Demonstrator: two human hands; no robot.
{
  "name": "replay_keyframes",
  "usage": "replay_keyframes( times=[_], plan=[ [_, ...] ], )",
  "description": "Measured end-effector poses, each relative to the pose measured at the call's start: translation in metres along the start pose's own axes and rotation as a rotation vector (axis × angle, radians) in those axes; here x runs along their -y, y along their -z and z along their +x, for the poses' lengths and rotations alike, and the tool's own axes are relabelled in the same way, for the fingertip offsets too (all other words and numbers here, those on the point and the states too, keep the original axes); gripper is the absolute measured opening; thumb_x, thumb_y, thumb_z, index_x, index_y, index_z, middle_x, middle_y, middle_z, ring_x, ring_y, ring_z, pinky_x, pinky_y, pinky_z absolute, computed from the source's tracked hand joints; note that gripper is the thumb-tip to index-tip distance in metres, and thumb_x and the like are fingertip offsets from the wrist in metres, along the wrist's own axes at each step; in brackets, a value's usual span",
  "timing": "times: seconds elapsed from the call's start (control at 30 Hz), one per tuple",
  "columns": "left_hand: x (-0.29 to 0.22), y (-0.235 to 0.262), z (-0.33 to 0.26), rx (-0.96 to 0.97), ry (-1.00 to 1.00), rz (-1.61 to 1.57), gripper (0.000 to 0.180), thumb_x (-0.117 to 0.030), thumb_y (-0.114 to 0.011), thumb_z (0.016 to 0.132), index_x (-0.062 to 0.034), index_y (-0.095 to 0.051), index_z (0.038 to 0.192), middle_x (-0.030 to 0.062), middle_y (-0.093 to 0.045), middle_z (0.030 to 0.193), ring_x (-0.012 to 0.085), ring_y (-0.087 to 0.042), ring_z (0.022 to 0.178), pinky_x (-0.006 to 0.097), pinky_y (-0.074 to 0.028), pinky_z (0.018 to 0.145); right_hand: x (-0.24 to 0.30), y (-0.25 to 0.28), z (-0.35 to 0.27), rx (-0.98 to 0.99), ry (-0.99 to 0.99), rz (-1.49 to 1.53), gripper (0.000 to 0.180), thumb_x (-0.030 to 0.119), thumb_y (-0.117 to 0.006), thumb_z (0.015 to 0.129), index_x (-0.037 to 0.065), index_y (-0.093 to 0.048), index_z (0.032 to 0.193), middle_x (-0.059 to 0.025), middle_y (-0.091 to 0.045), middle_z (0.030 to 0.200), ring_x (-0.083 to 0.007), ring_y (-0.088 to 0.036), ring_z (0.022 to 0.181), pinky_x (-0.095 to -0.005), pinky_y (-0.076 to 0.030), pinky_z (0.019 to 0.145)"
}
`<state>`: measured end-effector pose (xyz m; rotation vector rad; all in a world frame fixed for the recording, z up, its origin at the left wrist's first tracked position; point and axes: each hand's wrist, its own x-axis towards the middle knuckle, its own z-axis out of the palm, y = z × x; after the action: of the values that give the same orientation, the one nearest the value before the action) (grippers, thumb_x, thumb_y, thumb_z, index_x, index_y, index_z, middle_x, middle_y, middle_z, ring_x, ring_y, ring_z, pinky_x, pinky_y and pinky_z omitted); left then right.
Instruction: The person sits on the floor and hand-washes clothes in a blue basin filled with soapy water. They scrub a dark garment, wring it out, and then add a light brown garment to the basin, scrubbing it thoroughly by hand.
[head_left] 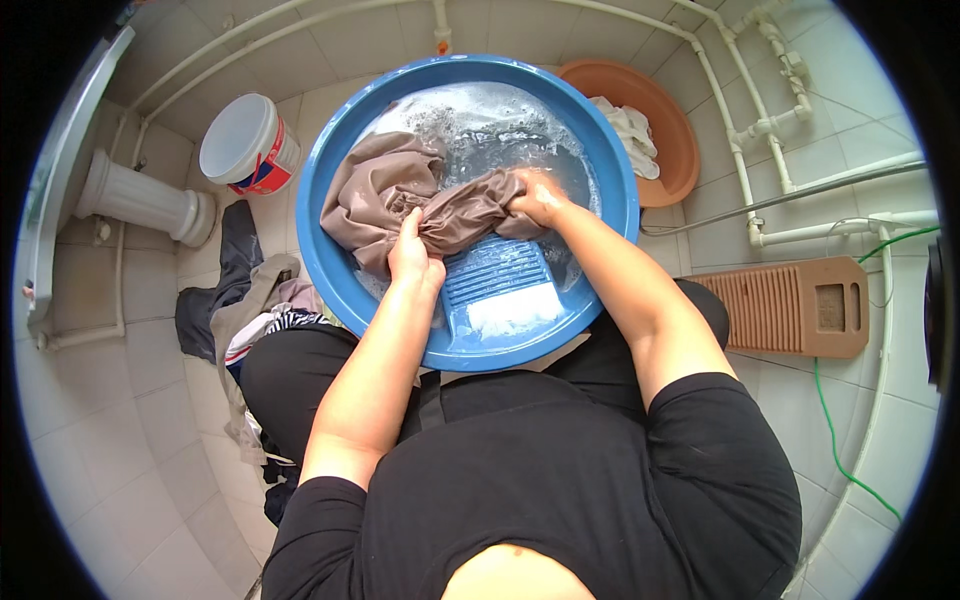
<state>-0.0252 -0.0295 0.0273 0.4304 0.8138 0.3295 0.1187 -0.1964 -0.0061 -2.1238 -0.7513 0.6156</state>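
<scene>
A wet brown-grey garment [375,185] lies bunched over the left side of a big blue basin [316,250] of soapy water. My left hand [413,255] grips the cloth near the middle, thumb on top. Farther right, my right hand [540,197] is closed round another part, so a gathered stretch of fabric runs between the two hands. Below that stretch, the ridged blue washboard [500,285] slopes at the basin's near side. White suds [480,98] float at the far side. The garment's exact kind cannot be made out.
An orange-brown basin [680,140] with a white cloth [630,135] stands at the far right. A brown washboard [790,307] lies right of my knee. Piled clothes [245,290] are on the left, a white bucket [245,145] beyond them. Pipes [745,170] line the tiled walls.
</scene>
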Motion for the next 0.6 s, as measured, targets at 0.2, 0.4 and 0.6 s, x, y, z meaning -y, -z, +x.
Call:
replay_keyframes(
  times=[0.2,0.4,0.6],
  plan=[
    [0.001,0.003,-0.002,0.274,0.11,-0.066,0.033,-0.027,-0.061,0.084,-0.0054,-0.055,0.107,0.0077,-0.059,0.109,0.0215,-0.057,0.099,0.036,-0.046,0.088,0.083,-0.048,-0.015,-0.345,0.212,0.224,0.036,0.004,-0.054,0.065,0.004,-0.056,0.101,-0.0152,-0.058,0.104,-0.0351,-0.055,0.095,-0.0394,-0.044,0.084],
    [0.054,-0.003,-0.009,1.3,-0.177,-0.985,0.036,-0.042,-0.033,0.092,-0.0147,-0.052,0.104,0.0031,-0.056,0.094,0.0196,-0.05,0.1,0.035,-0.036,0.095,0.164,-0.071,-0.067,-0.286,0.784,-0.058,0.028,0.012,-0.059,0.054,0.011,-0.059,0.081,-0.0044,-0.059,0.082,-0.0263,-0.054,0.076,-0.0366,-0.046,0.066],
    [0.002,-0.006,-0.024,0.189,0.358,-0.175,0.037,-0.039,-0.034,0.092,-0.011,-0.054,0.108,0.0052,-0.057,0.103,0.0208,-0.052,0.101,0.035,-0.042,0.09,0.112,-0.074,-0.032,-0.608,0.328,-0.063,0.026,0.03,-0.057,0.072,0.009,-0.058,0.057,-0.0112,-0.056,0.062,-0.0286,-0.056,0.059,-0.0392,-0.046,0.054]
  ],
)
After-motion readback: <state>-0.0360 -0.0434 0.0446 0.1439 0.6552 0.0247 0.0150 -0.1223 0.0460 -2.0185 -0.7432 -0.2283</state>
